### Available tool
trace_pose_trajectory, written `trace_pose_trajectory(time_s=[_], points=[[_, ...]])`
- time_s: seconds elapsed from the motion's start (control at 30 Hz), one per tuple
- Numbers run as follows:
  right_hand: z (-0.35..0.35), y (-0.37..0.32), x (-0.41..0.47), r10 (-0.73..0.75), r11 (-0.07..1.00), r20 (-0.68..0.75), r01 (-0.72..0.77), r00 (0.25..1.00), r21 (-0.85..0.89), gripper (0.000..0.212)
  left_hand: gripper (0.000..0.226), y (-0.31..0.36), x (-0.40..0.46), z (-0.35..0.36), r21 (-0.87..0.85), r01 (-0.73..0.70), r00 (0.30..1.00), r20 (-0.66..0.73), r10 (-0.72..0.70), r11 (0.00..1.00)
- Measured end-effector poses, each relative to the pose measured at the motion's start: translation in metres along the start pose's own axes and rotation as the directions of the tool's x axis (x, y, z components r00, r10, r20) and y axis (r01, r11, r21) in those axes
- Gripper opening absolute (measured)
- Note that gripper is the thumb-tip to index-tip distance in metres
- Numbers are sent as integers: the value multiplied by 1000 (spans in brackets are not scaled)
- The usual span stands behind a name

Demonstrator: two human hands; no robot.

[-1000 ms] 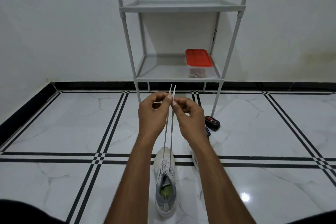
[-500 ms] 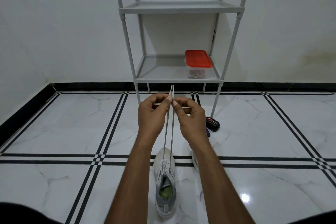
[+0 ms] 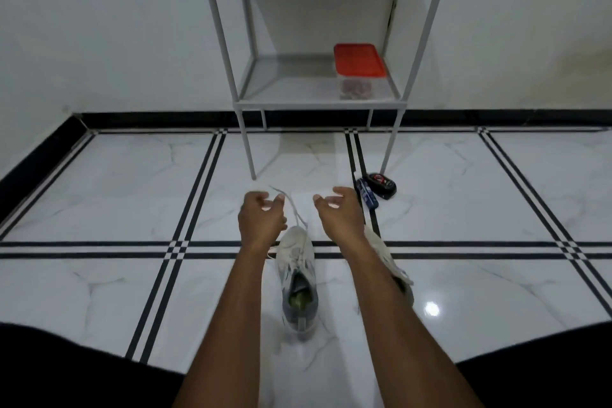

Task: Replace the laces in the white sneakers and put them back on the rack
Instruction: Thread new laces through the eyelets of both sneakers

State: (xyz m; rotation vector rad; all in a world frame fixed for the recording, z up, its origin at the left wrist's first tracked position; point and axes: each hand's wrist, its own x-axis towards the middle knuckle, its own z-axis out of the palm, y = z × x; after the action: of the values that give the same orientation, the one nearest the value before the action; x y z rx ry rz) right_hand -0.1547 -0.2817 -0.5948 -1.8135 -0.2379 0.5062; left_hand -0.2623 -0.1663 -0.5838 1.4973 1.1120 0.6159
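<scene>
Both your hands hang over the floor with fingers loosely curled and nothing in them: your left hand (image 3: 261,220) sits just left of the sneaker's toe, your right hand (image 3: 337,214) just right of it, apart from each other. The white sneaker (image 3: 297,278) stands on the marble floor (image 3: 109,209) between your forearms, toe pointing toward the rack (image 3: 318,102), which suits lacing from behind the heel. Its lace (image 3: 291,209) trails loose past the toe, both ends free on the tile between your hands, so I judge the threading is started but far from finished. The second sneaker (image 3: 385,252) lies behind your right forearm; most of it is hidden, and you cannot tell whether it is laced. On the rack's lower shelf sits a clear box with a red lid (image 3: 359,60); its contents are too dim to name. Two small dark objects (image 3: 377,189) lie near the rack's right leg, unidentifiable. The rack's top is cut off.
</scene>
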Motion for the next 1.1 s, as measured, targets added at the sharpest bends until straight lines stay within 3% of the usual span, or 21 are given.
trace_pose_trajectory(time_s=[0.03, 0.1, 0.17, 0.27, 0.37, 0.47, 0.57, 0.63, 0.7, 0.77, 0.87, 0.93, 0.97, 1.03, 1.1], points=[[5, 23, -1, 91, 993, 35, -88, 995, -75, 44, 30, -23, -1, 2, 63, 132, 989, 57, -135, 989], [13, 64, -2, 200, 951, 151, -154, 968, -269, 26, 43, -69, 3, 7, 253, 266, 931, 182, -316, 930], [22, 97, -11, 276, 902, 230, -170, 933, -396, 22, 47, -108, -3, 12, 448, 247, 885, 257, -388, 859], [38, 135, -25, 370, 852, 239, -226, 898, -471, 37, 30, -143, -15, 19, 526, 191, 897, 250, -365, 829], [41, 144, -31, 362, 862, 130, -278, 923, -424, 50, 51, -147, -17, 17, 497, 294, 913, 108, -394, 817], [38, 150, -31, 359, 877, 130, -287, 924, -385, 38, 70, -163, -7, 14, 419, 444, 863, 35, -503, 792], [40, 155, -31, 305, 898, 159, -228, 939, -375, 25, 50, -154, -13, 15, 311, 471, 845, 108, -523, 825], [40, 148, -31, 301, 926, 174, -243, 938, -291, 13, 34, -148, -12, 19, 170, 515, 821, 186, -540, 840], [39, 138, -29, 307, 941, 196, -266, 931, -208, 13, 30, -133, -11, 22, 9, 574, 785, 280, -553, 819], [36, 127, -25, 291, 955, 227, -265, 930, -136, 12, 25, -109, -5, 24, -32, 519, 816, 314, -485, 854], [32, 106, -20, 205, 979, 332, -196, 921, -61, 15, 18, -57, 4, 27, 9, 205, 930, 309, -198, 979], [29, 91, -15, 133, 991, 362, -121, 923, -55, 16, 20, -30, 10, 30, 25, 20, 919, 393, -28, 999], [27, 85, -13, 98, 995, 353, -87, 930, -49, 15, 24, -26, 14, 32, 70, -26, 899, 438, -8, 997], [23, 76, -9, 36, 999, 316, -28, 948, -30, 20, 51, -26, 20, 27, 316, -71, 869, 485, -96, 946], [17, 71, -4, 13, 1000, 268, -13, 963, -1, 21, 75, -40, 27, 13, 500, -60, 873, 447, -197, 864]])
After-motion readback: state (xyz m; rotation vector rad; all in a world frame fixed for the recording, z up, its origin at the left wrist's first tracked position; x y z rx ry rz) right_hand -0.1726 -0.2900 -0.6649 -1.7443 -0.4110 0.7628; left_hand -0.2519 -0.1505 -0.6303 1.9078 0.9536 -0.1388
